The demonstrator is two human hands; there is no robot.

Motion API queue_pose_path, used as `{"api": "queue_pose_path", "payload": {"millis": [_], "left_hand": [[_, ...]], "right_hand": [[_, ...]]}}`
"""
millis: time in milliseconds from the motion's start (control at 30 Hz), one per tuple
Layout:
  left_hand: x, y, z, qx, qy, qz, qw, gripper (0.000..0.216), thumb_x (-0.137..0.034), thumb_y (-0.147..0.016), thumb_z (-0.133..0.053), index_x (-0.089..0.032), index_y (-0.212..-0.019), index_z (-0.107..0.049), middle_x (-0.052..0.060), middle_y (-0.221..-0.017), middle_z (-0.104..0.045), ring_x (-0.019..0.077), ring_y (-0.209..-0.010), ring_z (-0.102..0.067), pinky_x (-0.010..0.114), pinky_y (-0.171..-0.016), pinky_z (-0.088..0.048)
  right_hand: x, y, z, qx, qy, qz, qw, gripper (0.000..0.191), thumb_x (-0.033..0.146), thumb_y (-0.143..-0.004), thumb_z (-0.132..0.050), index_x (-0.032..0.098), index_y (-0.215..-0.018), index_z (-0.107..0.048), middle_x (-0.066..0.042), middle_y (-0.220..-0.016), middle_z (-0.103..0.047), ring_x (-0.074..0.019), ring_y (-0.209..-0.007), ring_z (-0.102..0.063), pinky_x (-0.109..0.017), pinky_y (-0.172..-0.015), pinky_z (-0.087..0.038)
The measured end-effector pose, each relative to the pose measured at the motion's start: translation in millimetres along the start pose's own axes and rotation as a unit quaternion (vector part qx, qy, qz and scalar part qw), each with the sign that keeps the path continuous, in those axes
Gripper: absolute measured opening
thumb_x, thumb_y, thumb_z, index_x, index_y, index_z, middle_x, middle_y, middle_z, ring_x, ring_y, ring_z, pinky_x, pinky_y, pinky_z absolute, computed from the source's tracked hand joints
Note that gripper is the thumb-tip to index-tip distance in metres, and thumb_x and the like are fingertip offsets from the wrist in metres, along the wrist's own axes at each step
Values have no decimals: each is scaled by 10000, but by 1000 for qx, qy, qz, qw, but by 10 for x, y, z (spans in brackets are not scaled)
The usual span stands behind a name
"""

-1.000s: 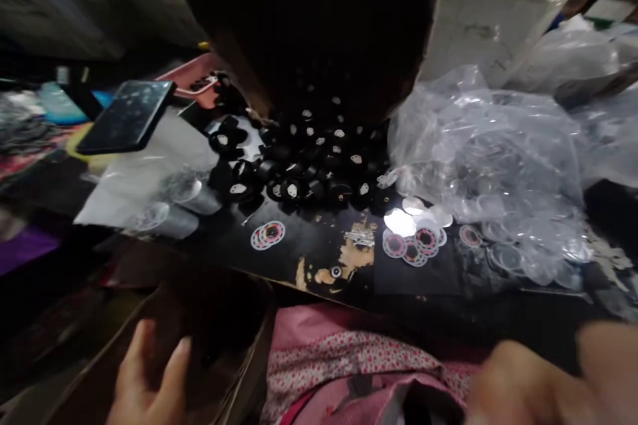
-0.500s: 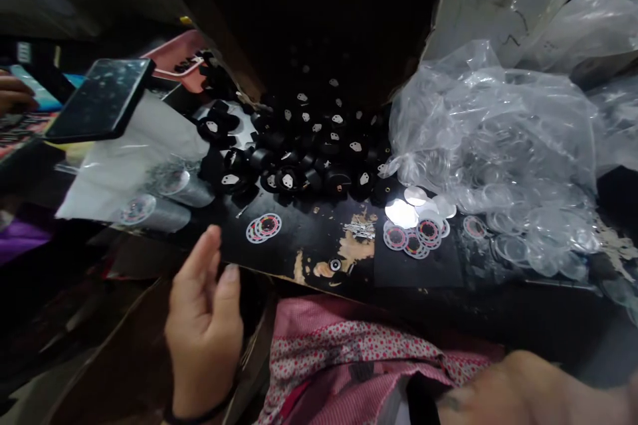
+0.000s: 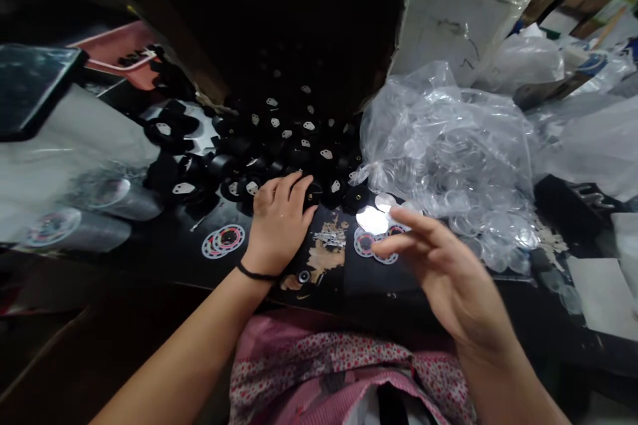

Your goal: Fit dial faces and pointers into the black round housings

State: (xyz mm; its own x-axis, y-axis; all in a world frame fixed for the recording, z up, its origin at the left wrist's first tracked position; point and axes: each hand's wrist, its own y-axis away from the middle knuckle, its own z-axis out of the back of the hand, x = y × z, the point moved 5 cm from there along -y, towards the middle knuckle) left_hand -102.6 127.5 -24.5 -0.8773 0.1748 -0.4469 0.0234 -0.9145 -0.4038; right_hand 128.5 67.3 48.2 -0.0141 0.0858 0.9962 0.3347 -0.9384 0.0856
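A heap of small black round parts [image 3: 279, 139] with white marks spills from a dark cardboard box onto the black worktop [image 3: 279, 239]. My left hand [image 3: 278, 226] lies palm down at the heap's front edge, fingertips on the nearest black parts, nothing visibly gripped. My right hand [image 3: 441, 269] hovers with fingers spread just right of a small cluster of printed round dial discs [image 3: 366, 244] and shiny silver discs [image 3: 373, 218], holding nothing. Another pair of printed discs [image 3: 223, 240] lies left of my left wrist.
A clear plastic bag full of transparent rings [image 3: 448, 159] bulges at the right. A dark phone [image 3: 30, 89] rests on white wrapped stacks [image 3: 74, 212] at the left, a pink tray [image 3: 117, 60] behind. The tall dark box [image 3: 299, 13] stands behind the heap.
Both hands have come up from my lap onto the worktop: the left reached forward to the black parts, the right rose over the discs. The view shifted right.
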Motion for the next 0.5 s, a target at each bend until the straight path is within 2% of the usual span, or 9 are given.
{"api": "queue_pose_path", "payload": {"millis": [67,167,300,400,500], "left_hand": [[26,33,-22,-5,-81,-18,997,435,-258,-895,-590,-139,-1313,-578,193,-1380,-564,395,-1283,-451,579,-1086,-329],[85,79,-20,-13,-124,-25,992,421,-265,-899,-580,-155,-1305,-567,184,-1342,-581,389,-1241,-479,569,-1054,-353],[116,27,-43,-8,-108,-33,994,441,-271,-894,-589,-199,-1328,-555,153,-1349,-591,392,-1257,-472,586,-1070,-320],[130,-20,-24,-9,-92,-39,995,446,-271,-888,-603,-187,-1323,-557,172,-1330,-597,385,-1265,-478,588,-1078,-323],[195,19,107,-52,8,7,999,520,-317,-859,-660,-150,-1338,-543,176,-1310,-594,343,-1245,-515,540,-1093,-361]], "right_hand": [[-189,-170,-41,12,-71,-14,997,301,469,-982,-531,293,-1183,-669,-15,-948,-743,-168,-896,-682,-347,-920,-523],[-396,-249,-134,48,-65,-39,996,280,435,-973,-565,248,-1146,-682,-16,-880,-732,-131,-794,-663,-295,-825,-528],[-449,-256,-249,79,-24,-56,995,303,441,-955,-576,212,-1126,-676,-27,-876,-718,-136,-800,-663,-309,-817,-534],[-476,-250,-273,85,-6,-65,994,309,443,-958,-557,206,-1120,-671,-32,-882,-716,-136,-789,-661,-315,-814,-534],[-581,-240,-181,82,25,-65,994,300,415,-967,-529,200,-1123,-668,-34,-877,-712,-137,-784,-663,-304,-787,-542]]}}
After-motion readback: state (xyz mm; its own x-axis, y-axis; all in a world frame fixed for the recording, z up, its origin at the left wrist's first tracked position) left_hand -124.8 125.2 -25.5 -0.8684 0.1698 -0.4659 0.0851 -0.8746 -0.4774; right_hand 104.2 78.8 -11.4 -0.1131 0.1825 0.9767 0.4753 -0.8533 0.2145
